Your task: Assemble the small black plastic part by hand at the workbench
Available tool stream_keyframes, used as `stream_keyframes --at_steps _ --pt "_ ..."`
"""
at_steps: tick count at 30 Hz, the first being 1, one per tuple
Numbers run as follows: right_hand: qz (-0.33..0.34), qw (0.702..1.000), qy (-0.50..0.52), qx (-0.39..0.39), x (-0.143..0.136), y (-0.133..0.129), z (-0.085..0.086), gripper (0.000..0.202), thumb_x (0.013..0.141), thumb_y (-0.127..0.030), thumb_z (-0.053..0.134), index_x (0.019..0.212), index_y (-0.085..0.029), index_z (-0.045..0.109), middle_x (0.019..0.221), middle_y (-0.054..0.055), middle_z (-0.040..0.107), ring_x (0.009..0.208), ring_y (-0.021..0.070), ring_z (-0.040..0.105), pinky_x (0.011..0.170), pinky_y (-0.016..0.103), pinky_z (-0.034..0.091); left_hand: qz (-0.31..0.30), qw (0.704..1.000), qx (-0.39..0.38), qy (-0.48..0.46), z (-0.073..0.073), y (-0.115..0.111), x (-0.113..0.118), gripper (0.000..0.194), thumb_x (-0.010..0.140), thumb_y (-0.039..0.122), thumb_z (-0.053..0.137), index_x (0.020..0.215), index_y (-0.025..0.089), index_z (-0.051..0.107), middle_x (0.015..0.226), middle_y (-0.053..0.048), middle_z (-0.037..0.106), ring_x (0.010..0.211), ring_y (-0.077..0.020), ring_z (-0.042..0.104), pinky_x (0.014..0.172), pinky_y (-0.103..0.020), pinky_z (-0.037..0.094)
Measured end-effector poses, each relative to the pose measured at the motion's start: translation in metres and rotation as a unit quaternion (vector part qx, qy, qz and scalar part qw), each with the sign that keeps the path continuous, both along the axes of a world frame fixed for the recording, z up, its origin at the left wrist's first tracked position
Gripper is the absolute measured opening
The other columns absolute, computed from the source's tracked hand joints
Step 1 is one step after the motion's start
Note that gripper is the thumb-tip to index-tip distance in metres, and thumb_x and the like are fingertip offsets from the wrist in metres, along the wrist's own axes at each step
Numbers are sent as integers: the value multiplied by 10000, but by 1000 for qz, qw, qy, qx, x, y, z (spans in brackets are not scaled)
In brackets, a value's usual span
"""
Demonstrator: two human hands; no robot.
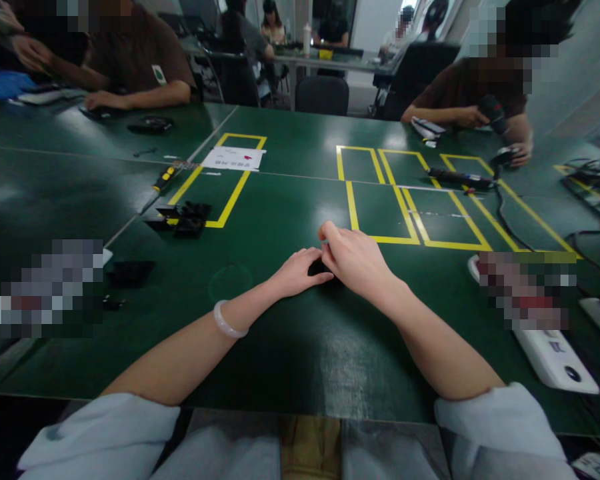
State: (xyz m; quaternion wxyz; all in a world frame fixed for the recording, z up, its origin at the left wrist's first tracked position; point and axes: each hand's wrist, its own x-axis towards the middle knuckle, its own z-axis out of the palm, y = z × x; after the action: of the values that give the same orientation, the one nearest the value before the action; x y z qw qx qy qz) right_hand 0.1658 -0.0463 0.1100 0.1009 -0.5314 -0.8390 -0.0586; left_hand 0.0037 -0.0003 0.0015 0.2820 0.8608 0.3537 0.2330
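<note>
My left hand (300, 273), with a pale bangle (229, 320) on its wrist, rests low over the middle of the green table (290, 360). Its thumb and fingers curve around a small dark patch (317, 268), which could be a black part or shadow. Touching it from the right is my right hand (357, 260), its fingers curled in and its fingertips mostly hidden. Whatever lies between the fingers is too covered to name. Several black plastic pieces (187, 219) lie further off to the left, beside a yellow-and-black screwdriver (165, 178).
Yellow tape outlines (385, 239) mark the table, with a paper label (235, 159) at one. A black powered screwdriver (460, 179) trails a cable (503, 213) at right. White devices flank me, one a white case (555, 360). Co-workers sit across the table.
</note>
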Motion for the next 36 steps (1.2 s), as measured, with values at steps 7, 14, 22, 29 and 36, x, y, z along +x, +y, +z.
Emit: stream_keyframes --at_steps 7,14,22,29,36 --pt "0 1000 -15 -3 -1 0 0 234 1024 -227 348 1062 -167 571 832 57 733 750 191 654 687 308 301 4 1000 -13 -4 2 -1 0 490 903 642 611 1068 180 625 1188 -129 681 1122 -336 633 1003 -489 491" --pt "-9 999 -30 8 -1 3 -4 290 1067 -318 323 1041 -176 574 777 54 737 693 194 654 677 308 285 -1 1000 -15 -6 4 -1 0 532 914 628 607 1194 176 604 1262 -138 664 1167 -341 621 1024 -494 481" --pt "-3 1000 -6 -6 0 0 1 222 1022 -204 349 1079 -163 560 853 49 722 762 184 650 661 295 291 1 1000 -5 5 2 0 0 513 905 661 598 1069 175 630 1141 -130 687 1069 -330 641 966 -493 503" --pt "1 1000 -19 -5 -2 -1 1 263 1064 -302 339 1057 -168 564 831 58 735 757 185 653 689 302 291 -5 1000 -8 -9 1 0 0 524 910 641 598 1166 184 617 1233 -133 674 1125 -341 636 994 -494 492" --pt "-12 1000 -16 -7 -3 0 -1 237 1043 -224 320 1091 -170 546 836 61 739 747 182 650 673 297 289 0 1000 -6 1 -1 0 -1 497 907 628 609 1107 173 634 1212 -141 677 1146 -348 628 1025 -512 478"
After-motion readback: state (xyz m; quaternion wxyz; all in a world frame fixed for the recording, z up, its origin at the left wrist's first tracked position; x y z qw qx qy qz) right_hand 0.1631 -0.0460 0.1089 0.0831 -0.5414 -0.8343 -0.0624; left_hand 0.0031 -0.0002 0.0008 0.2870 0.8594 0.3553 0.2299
